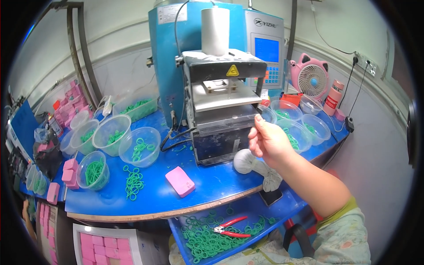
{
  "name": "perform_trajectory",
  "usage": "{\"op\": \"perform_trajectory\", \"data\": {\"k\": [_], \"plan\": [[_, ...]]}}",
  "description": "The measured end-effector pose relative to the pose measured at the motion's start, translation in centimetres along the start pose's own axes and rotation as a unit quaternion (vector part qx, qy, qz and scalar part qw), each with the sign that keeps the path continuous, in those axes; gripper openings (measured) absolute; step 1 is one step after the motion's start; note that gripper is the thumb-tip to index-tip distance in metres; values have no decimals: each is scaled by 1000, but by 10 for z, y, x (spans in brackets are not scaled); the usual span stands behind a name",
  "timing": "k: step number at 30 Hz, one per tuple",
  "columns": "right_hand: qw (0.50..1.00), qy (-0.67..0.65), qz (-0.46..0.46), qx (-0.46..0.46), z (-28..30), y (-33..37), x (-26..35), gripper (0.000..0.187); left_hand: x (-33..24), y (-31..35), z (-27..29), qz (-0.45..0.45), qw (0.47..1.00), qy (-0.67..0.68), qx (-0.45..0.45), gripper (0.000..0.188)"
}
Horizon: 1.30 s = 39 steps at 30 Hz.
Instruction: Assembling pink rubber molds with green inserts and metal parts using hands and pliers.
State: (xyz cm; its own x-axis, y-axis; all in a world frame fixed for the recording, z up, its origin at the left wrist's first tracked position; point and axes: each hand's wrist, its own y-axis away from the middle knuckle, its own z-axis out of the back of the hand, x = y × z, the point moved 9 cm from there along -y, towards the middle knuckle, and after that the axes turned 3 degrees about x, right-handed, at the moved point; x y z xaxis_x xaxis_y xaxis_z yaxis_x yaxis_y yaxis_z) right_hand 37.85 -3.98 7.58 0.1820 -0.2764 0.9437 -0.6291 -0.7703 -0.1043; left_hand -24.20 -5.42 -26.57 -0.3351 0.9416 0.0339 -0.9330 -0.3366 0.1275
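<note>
Your right hand has its fingers curled; whether they hold anything, I cannot tell. Your left hand is out of view. Just below the right lies a cloth pouch; leftward stands the press. Farther down-left, green rings fill a blue tray. You seem to be tending the press; moving next likely calls for care around it.

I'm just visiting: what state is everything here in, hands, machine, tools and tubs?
Right hand: raised, fingers curled; whether it holds anything is unclear.
Left hand: not in view.
Machine screen: lit blue.
Pink fan: facing the room; spinning or not, unclear.
Red-handled pliers: handles spread, lying on green rings.
Blue tray: uncovered, holding rings and pliers.
Clear tub: uncovered, partly filled.
Pink block: lying flat.
</note>
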Motion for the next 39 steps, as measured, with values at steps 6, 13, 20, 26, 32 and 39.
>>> {"op": "perform_trajectory", "data": {"k": [6, 13, 20, 26, 32, 39], "plan": [[984, 150, -91, 19, -10, 31, -12, 55, 50, -11, 19, -40, 999, -36, -2, 58], [448, 676, -327, 485, 31, 227, -89, 61, 86, -54, 46, -97, 993, -65, 2, 57], [573, 640, -503, 97, 169, 335, -133, 87, 104, -107, 80, -176, 980, -91, 24, 56], [765, 525, -346, -138, 194, 350, -153, 68, 95, -124, 104, -192, 975, -106, 46, 55], [785, 472, -379, -128, 198, 345, -158, 66, 72, -131, 112, -183, 977, -100, 47, 55], [792, 448, -397, -116, 200, 341, -162, 75, 53, -142, 114, -159, 983, -87, 35, 54]]}}
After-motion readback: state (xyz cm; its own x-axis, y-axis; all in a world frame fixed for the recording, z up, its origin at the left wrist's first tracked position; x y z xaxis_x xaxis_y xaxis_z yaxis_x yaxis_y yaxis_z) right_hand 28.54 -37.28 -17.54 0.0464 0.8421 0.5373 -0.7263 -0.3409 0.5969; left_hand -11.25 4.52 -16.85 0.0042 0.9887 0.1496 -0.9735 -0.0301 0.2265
